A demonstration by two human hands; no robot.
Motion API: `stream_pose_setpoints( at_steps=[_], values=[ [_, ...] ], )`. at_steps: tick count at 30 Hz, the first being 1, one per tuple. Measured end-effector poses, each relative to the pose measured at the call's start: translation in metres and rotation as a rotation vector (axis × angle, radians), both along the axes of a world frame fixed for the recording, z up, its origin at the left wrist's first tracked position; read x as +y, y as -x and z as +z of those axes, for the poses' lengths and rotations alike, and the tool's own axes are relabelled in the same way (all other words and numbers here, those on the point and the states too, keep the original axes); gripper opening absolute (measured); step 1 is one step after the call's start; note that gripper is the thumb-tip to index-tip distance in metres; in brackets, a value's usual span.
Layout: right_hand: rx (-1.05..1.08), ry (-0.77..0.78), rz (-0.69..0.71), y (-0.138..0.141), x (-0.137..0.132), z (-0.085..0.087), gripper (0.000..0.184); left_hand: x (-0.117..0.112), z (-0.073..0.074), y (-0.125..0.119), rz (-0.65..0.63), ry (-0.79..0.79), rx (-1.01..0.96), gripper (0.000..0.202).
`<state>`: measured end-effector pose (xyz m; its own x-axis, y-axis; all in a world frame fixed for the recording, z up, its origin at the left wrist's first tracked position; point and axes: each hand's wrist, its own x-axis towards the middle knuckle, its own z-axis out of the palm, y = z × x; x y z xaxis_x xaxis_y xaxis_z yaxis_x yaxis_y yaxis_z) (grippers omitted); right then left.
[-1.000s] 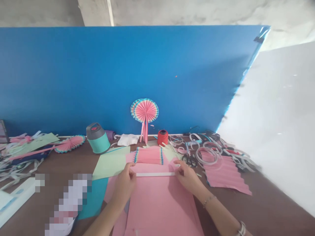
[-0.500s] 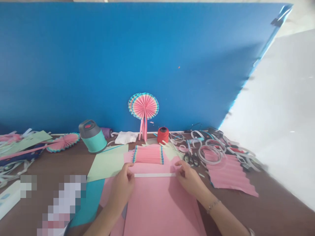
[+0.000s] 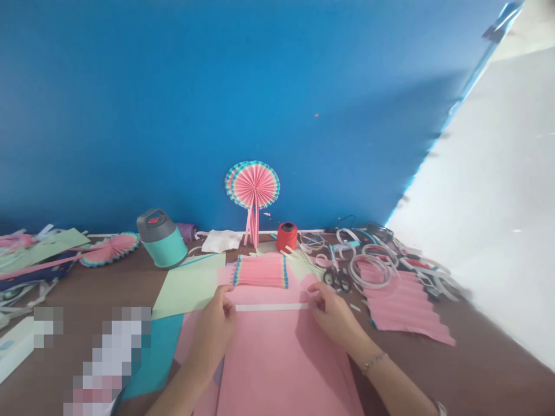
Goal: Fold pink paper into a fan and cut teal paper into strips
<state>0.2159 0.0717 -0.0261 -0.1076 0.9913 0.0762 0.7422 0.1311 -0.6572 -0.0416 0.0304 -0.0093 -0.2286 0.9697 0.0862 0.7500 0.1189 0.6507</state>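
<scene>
A narrow white strip [image 3: 272,307] lies straight across the far edge of a large pink paper sheet [image 3: 286,358]. My left hand [image 3: 219,318] is at the strip's left end, thumb and fingers closed in a pinch. At the right end, my right hand [image 3: 327,309] pinches in the same way. Both sets of fingertips are partly hidden, so whether they also grip the sheet cannot be seen. Just beyond the strip sits a pleated pink paper piece [image 3: 261,271] with blue-and-cream striped ends.
Behind stand a round pleated paper fan [image 3: 254,184], a teal container [image 3: 162,240] and a red spool [image 3: 287,237]. Black scissors [image 3: 337,280], coiled white strips [image 3: 370,271] and creased pink paper [image 3: 403,303] lie rightward. Pale green paper [image 3: 191,286] and blue paper [image 3: 156,358] spread leftward.
The whole view has shifted very slightly. Both hands keep the same pinch at the ends of the white strip, and nothing else has visibly moved.
</scene>
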Motion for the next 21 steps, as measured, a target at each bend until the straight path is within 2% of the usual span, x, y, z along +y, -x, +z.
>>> stream_pose_setpoints(
  at_steps=[8, 15, 21],
  values=[
    [-0.022, 0.011, 0.002, -0.0005, 0.0003, -0.0012, 0.022, 0.0000, -0.0019, 0.0032, -0.003, 0.025, -0.036, 0.043],
    [-0.028, 0.007, 0.005, -0.0002, -0.0008, 0.0005, 0.017, 0.0001, -0.0018, 0.0033, -0.010, 0.050, -0.069, 0.043],
    [-0.039, 0.007, 0.005, 0.0006, -0.0005, 0.0006, 0.019, -0.0014, 0.0004, 0.0047, -0.031, 0.022, -0.084, 0.030]
  ],
)
